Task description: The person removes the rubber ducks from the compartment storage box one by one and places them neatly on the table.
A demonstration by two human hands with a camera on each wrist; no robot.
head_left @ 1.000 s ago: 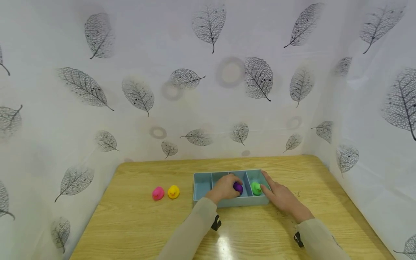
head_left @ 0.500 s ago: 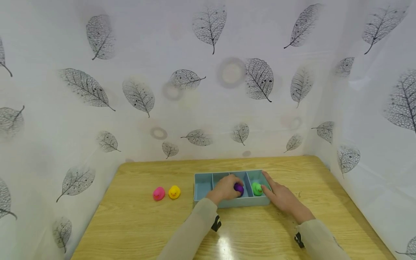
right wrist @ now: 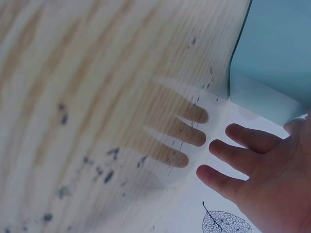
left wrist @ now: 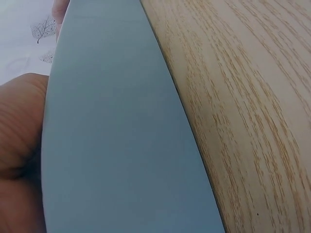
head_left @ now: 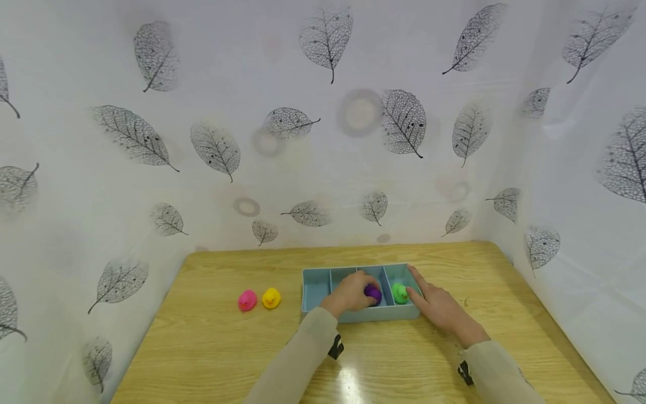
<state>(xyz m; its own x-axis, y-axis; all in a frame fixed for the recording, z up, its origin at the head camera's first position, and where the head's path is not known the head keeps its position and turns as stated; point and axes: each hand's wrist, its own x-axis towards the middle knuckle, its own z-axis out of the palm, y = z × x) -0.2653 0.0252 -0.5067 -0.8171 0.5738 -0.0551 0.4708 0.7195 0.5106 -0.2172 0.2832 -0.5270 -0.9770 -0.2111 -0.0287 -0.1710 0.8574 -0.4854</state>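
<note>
Nothing has shifted: left hand [head_left: 349,292] fingers remain curled on the purple duck [head_left: 374,293] inside the tray [head_left: 314,287]; right hand [head_left: 438,306], fingers flat, braces the tray's end. Duck likely light, soft; pinch its sides.

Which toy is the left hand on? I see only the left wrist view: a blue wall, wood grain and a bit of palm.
Observer: The left hand is curled over a purple duck inside the blue tray, third compartment from the left.
Operator: Is anything else in the tray?
Observer: A green duck sits in the rightmost compartment.
Operator: Where is the right hand?
Observer: The right hand rests with straight fingers against the tray's right end.
Operator: Are any toys outside the tray?
Observer: A pink duck and a yellow duck stand side by side on the table, left of the tray.
</note>
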